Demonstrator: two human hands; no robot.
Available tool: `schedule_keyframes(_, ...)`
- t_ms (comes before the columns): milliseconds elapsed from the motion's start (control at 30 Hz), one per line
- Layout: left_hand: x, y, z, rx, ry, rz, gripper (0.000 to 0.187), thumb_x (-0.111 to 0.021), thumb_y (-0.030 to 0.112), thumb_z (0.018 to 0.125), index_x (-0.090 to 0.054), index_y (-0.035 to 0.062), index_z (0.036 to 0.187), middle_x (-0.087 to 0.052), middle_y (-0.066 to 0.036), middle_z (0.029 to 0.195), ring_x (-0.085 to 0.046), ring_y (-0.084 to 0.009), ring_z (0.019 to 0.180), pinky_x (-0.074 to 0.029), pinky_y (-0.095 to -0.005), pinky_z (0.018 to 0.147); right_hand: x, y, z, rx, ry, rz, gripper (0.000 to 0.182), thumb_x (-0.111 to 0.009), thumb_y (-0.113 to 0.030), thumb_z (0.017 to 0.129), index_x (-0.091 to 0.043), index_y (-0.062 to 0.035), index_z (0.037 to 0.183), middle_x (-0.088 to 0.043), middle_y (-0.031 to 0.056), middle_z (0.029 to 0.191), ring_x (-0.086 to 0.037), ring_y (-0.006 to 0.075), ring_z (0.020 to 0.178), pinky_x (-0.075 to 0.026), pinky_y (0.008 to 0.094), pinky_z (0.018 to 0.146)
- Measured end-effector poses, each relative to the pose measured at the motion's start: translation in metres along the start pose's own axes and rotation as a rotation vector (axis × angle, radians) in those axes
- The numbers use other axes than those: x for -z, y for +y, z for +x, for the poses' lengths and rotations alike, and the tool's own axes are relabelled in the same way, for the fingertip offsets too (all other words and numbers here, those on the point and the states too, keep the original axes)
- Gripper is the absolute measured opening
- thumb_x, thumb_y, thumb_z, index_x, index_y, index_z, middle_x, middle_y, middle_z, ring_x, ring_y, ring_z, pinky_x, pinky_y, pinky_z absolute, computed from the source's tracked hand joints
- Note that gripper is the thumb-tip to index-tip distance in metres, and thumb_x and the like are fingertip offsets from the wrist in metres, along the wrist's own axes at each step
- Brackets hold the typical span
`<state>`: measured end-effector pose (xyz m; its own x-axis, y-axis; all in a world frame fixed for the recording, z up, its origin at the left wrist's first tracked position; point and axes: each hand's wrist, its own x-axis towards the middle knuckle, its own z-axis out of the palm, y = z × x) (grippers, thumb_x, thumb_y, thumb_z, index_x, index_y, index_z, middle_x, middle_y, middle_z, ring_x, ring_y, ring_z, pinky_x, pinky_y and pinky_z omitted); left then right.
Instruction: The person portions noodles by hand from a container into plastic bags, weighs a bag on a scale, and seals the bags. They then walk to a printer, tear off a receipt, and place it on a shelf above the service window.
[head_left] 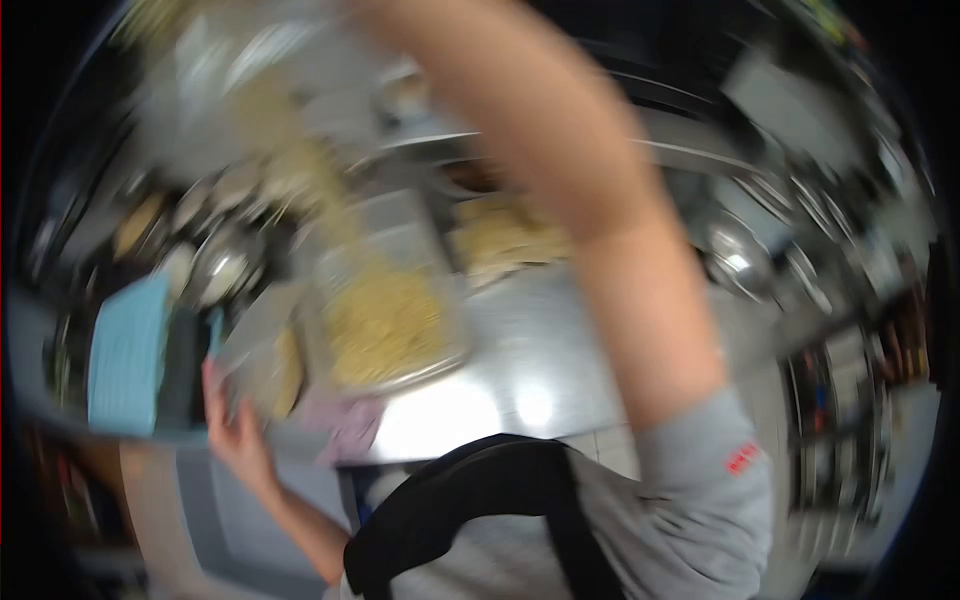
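The right forearm (490, 75) is running past the top edge, which is hiding the right hand; blur is softening the yellow stream (325, 190).

Grey sleeve (690, 450), red lettering (742, 459)

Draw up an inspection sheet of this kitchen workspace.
Surface: shiny steel counter, glare patches.
Job's things: pale-yellow loose food in clear rectangular plastic container; blurred yellow stream above, near clear plastic bag.
Clutter: purple cloth at front edge; light-blue plastic basket; round metal bowl.
Hands: left hand at counter's front edge, grip unclear; right hand out of view.
Cables: nothing seen.
Surroundings: grey plastic tub below counter; details blurred.
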<state>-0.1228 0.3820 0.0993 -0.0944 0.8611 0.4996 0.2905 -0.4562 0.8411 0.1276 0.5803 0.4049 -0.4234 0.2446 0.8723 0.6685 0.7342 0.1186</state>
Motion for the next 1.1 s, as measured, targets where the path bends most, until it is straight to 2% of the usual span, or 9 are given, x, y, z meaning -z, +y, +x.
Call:
schedule_keyframes(133,0.003,-0.032,0.011,-0.183,-0.185,0.099,0.046,-0.048,0.008,0.085,-0.038,0.0011,0.13,-0.039,-0.012,0.135,-0.041,-0.0252,0.12,-0.03,-0.0355,0.1,-0.099,0.015,-0.096,0.084,0.237,-0.309,0.017,-0.062,-0.025,0.054,-0.055,-0.0106,0.048,-0.05,0.0035,0.048,-0.052,0.0179,0.052,-0.041,0.0342,0.045)
schedule_keyframes(200,-0.009,-0.023,0.013,-0.154,-0.22,0.078,0.046,-0.047,0.016,0.088,-0.038,0.0014,0.131,-0.04,-0.012,0.134,-0.04,-0.0239,0.121,-0.028,-0.0345,0.101,-0.102,-0.019,-0.186,-0.029,0.326,0.229,0.018,-0.055,-0.011,0.068,-0.052,-0.0017,0.084,-0.053,0.0149,0.073,-0.05,0.0303,0.066,-0.042,0.0427,0.061)
schedule_keyframes(233,-0.025,0.019,0.005,-0.107,-0.076,0.003,0.051,-0.065,0.025,0.08,-0.05,-0.004,0.119,-0.054,-0.02,0.116,-0.054,-0.024,0.102,-0.044,-0.0332,0.087,-0.058,-0.064,-0.217,-0.467,-0.142,0.25,0.024,-0.056,-0.012,0.068,-0.05,-0.0004,0.088,-0.052,0.0177,0.083,-0.052,0.0317,0.078,-0.042,0.0422,0.068)
schedule_keyframes(333,-0.03,0.008,0.011,-0.209,-0.093,0.029,0.049,-0.064,0.022,0.081,-0.049,-0.0047,0.12,-0.054,-0.021,0.116,-0.054,-0.0247,0.102,-0.046,-0.0333,0.084,-0.119,-0.077,-0.343,-0.538,-0.124,0.066,0.03,-0.049,-0.017,0.075,-0.048,-0.0028,0.102,-0.052,0.0175,0.093,-0.052,0.0372,0.085,-0.039,0.0501,0.082)
schedule_keyframes(467,-0.047,0.021,0.005,-0.115,-0.11,-0.006,0.049,-0.063,0.023,0.082,-0.049,-0.0049,0.119,-0.053,-0.021,0.117,-0.053,-0.0258,0.103,-0.044,-0.0354,0.086,-0.163,-0.082,-0.44,-1.026,-0.868,0.217,0.028,-0.048,-0.024,0.081,-0.056,-0.004,0.1,-0.053,0.0201,0.106,-0.054,0.035,0.099,-0.041,0.0474,0.087)
schedule_keyframes(667,-0.036,-0.014,0.006,-0.095,-0.233,-0.023,0.046,-0.047,0.019,0.089,-0.038,0.0011,0.131,-0.041,-0.013,0.133,-0.041,-0.0241,0.12,-0.029,-0.0336,0.1,-0.13,-0.083,-0.418,-0.848,-0.903,0.072,0.029,-0.046,-0.022,0.084,-0.059,-0.0036,0.102,-0.057,0.0198,0.104,-0.057,0.0316,0.097,-0.045,0.0414,0.084)
schedule_keyframes(733,-0.031,0.009,0.002,-0.174,-0.108,0.067,0.048,-0.062,0.023,0.082,-0.05,-0.0061,0.118,-0.052,-0.021,0.118,-0.052,-0.0263,0.105,-0.041,-0.0373,0.09,-0.136,-0.081,-0.401,-0.799,-0.326,0.048,0.027,-0.059,-0.022,0.075,-0.061,-0.0033,0.095,-0.061,0.0179,0.092,-0.06,0.0309,0.089,-0.049,0.039,0.077)
schedule_keyframes(1000,-0.03,0.032,0.007,-0.183,0.02,-0.17,0.043,-0.063,0.017,0.081,-0.05,-0.0056,0.116,-0.055,-0.019,0.108,-0.057,-0.0256,0.09,-0.048,-0.0335,0.075,-0.046,-0.061,-0.221,-0.747,-0.162,0.328,0.025,-0.065,-0.011,0.056,-0.06,-0.001,0.078,-0.06,0.018,0.071,-0.061,0.032,0.068,-0.049,0.0392,0.06)
schedule_keyframes(1100,0.001,-0.014,0.015,-0.16,-0.035,0.079,0.047,-0.049,0.018,0.088,-0.037,0.0006,0.131,-0.043,-0.014,0.131,-0.043,-0.0223,0.118,-0.031,-0.0318,0.098,-0.03,-0.059,-0.222,-0.648,-0.233,0.275,0.024,-0.056,-0.003,0.06,-0.059,0.0032,0.083,-0.06,0.0215,0.081,-0.061,0.0316,0.077,-0.05,0.0383,0.064)
